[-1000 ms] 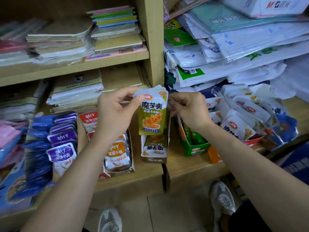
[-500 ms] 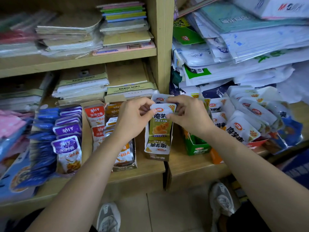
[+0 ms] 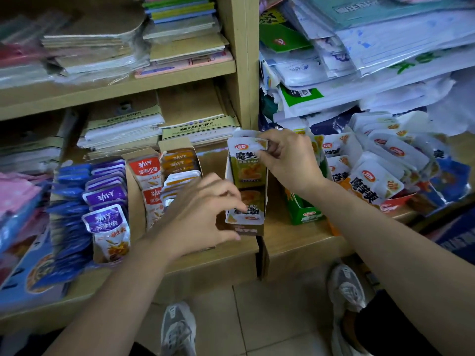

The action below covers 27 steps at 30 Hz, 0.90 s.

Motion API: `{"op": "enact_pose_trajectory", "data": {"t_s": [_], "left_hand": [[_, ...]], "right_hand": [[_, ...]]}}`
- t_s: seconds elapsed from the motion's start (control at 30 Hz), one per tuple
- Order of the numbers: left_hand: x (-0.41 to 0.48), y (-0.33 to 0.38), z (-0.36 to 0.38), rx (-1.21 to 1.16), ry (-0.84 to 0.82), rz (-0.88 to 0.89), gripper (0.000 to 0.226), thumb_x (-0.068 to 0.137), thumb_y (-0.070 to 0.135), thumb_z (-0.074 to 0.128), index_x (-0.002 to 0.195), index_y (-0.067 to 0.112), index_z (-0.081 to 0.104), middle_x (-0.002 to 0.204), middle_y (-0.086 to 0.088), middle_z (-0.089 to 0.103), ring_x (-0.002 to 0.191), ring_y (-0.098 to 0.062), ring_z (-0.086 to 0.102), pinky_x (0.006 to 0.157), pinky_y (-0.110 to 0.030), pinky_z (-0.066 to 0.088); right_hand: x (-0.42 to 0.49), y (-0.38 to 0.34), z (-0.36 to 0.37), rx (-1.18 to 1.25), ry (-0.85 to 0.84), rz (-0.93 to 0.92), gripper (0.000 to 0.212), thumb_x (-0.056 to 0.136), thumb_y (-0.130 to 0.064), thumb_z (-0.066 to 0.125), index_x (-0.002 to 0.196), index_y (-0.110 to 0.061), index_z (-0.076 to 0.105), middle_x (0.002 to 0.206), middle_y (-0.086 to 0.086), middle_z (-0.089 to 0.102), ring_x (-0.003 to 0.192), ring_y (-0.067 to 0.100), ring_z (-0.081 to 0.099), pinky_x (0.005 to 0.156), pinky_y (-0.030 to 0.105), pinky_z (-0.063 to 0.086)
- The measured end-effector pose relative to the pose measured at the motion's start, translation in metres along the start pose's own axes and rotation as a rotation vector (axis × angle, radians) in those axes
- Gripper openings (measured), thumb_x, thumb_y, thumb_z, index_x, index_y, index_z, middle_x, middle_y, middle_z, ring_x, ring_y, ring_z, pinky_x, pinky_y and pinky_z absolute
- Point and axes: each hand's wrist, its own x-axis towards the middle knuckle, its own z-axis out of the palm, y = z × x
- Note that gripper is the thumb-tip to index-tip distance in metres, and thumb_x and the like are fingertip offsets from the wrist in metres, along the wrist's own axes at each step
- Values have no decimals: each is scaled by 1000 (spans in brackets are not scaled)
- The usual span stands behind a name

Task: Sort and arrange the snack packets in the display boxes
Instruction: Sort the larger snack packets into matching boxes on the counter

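Observation:
A narrow cardboard display box [image 3: 246,230] stands at the shelf's front edge, between my hands. A green-and-yellow snack packet [image 3: 247,168] stands upright in its back half. My right hand [image 3: 289,160] pinches that packet's top right corner. A second packet of the same kind [image 3: 253,216] lies at the front of the box. My left hand [image 3: 203,214] curls around the box's front left corner, fingertips on the front packet and thumb against the box's front wall.
Left of the box stand display boxes of orange and red packets [image 3: 151,173] and purple and blue packets [image 3: 105,199]. To the right are a green box [image 3: 307,214] and a loose heap of white packets [image 3: 372,179]. Stacked notebooks and paper fill the shelves behind.
The green-and-yellow packet went from held up in the air down into the box. My left hand let go of it and dropped to the box's front; my right hand stayed on its top corner.

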Motion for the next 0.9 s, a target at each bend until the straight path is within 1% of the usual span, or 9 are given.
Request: {"op": "enact_pose_trajectory", "data": {"t_s": [0.13,0.3,0.43,0.5,0.57,0.63,0.73,0.83,0.9], "left_hand": [[-1,-3,3,-40,66,9,8,87,33,75,93,31,78,87,17,70,84,-7,55,72,-39,52],[7,-2,-5,-202,439,-188,9,92,20,70,95,15,76,83,9,72,74,-2,65,64,-25,57],[20,4,-8,-403,641,-483,6,88,13,76,92,18,76,80,6,75,69,-2,71,63,-17,57],[26,7,-10,-592,647,-651,10,87,14,78,88,23,75,75,5,75,63,-7,72,63,-24,59],[33,11,-11,-784,662,-741,11,86,12,79,86,22,74,72,0,75,60,-15,73,64,-31,61],[38,16,-12,-917,671,-751,10,85,9,79,86,18,74,72,-3,75,60,-18,73,64,-31,62],[42,26,-11,-1044,615,-694,11,85,6,79,86,16,74,73,-1,75,64,-14,72,61,-23,57],[41,26,-11,-1034,507,-619,10,87,12,78,94,20,76,83,2,78,78,-12,74,65,-22,56],[35,18,-13,-873,457,-534,11,89,17,76,98,21,77,86,7,77,83,-6,72,67,-20,56]], "right_hand": [[-2,1,0,32,-55,-7,22,90,-13,73,112,-16,74,84,-8,69,73,4,63,70,27,58],[-3,1,-4,92,-46,45,33,89,-10,74,121,-19,70,106,-3,74,84,6,68,79,28,61],[-4,2,-9,285,-18,181,24,90,-9,72,111,-21,69,104,-3,70,82,8,73,76,35,62],[-8,1,-12,368,-18,191,19,89,-7,72,104,-18,67,100,1,68,86,11,73,78,39,62],[-15,-4,-15,371,-112,137,23,87,-12,76,107,-18,67,103,-6,68,95,4,68,85,28,59],[-22,-10,-13,222,-223,37,46,79,-29,84,121,-22,65,114,-20,61,100,-10,58,86,8,49],[-27,-13,-1,6,-223,-80,70,71,-54,79,132,-23,62,123,-14,61,110,3,47,88,9,36],[-26,-12,3,13,-95,-139,37,83,-38,73,115,-19,73,103,-10,69,104,13,50,79,19,40],[-23,-10,-2,3,-52,-153,16,90,-20,71,104,-19,78,88,-13,68,90,12,52,70,21,40]]}}
